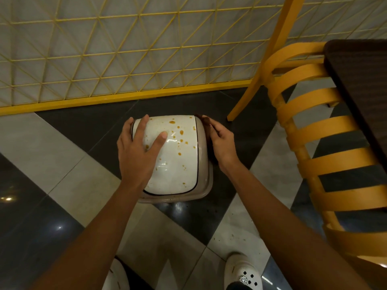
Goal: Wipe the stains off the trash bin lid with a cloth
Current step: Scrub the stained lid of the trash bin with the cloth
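You are wearing the one wide-angle camera on your head; it is facing forward and steeply down, looking from close above at the stained white domed plastic bin lid (178, 164).

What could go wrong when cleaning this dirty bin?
1. The left hand lies flat on the lid right beside the orange stains, so it might smear them or get sticky.
2. The lid looks like a swinging flap, so a hard push could tip it inward.
3. The yellow chair stands close to the right hand, so an elbow might bump it.
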The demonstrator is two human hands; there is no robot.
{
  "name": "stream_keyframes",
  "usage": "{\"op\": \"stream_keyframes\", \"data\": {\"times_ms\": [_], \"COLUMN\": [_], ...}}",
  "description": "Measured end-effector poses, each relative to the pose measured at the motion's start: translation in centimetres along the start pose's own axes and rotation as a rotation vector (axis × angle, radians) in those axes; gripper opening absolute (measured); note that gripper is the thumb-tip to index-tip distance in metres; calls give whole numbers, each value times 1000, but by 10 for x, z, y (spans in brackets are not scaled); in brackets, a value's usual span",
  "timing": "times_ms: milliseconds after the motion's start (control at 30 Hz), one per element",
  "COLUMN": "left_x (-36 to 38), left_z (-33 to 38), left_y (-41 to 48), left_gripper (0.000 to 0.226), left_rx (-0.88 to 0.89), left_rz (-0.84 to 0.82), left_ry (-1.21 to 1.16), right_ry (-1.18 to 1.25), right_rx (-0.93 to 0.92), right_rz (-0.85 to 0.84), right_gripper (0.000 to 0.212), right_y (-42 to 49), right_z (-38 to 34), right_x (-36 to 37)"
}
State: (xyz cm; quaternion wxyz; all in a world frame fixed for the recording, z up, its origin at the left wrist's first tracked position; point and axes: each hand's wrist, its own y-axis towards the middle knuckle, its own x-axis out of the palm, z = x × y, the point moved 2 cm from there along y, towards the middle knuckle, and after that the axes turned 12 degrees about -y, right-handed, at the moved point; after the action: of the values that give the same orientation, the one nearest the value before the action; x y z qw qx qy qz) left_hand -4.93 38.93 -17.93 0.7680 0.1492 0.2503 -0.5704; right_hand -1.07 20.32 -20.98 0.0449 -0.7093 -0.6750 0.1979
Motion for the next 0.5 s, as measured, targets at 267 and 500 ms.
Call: {"op": "stream_keyframes", "data": {"times_ms": [267, 500], "left_x": [0, 0], "left_z": [2, 4], "left_y": [-2, 0], "left_gripper": [60, 60], "left_rx": [-13, -20], "left_rz": [6, 1], "left_ry": [-3, -5], "right_ry": [-59, -65], "right_rx": [-6, 6], "right_rz": [-1, 27], "right_gripper": [34, 34], "right_y": [-34, -26], "right_z": [24, 26], "right_x": [-8, -2]}}
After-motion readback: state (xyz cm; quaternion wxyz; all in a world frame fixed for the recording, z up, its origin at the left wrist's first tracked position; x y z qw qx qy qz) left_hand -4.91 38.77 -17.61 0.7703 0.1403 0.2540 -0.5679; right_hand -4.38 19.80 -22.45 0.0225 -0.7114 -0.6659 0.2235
